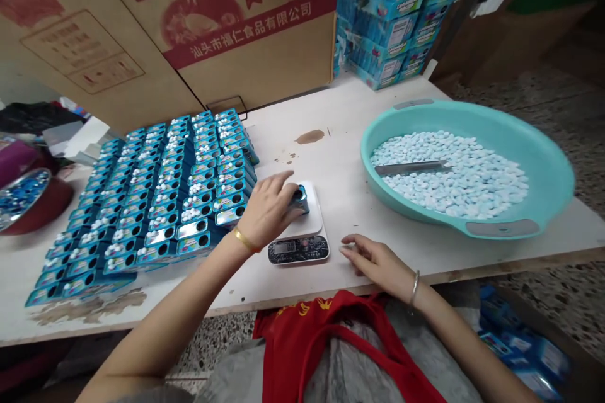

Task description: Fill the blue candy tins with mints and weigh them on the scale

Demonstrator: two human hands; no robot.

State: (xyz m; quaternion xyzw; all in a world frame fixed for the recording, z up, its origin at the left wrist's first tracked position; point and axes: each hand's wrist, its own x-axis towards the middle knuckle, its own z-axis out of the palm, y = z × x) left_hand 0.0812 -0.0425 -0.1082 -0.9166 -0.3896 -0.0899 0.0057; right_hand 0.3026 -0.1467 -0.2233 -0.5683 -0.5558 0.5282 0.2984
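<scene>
Your left hand [269, 211] has the blue box [299, 199] on the scale [309, 217]; your right [378, 264] is just beside, palm off the tub [553, 182].

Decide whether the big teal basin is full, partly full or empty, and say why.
Partly full: pale tablets lie in the basin, with bare wall showing above them.

Small blue box [299, 198] upright on white scale [309, 221].

Left hand [271, 209] curls palm-down; right hand [371, 258] lies half-open.
</scene>
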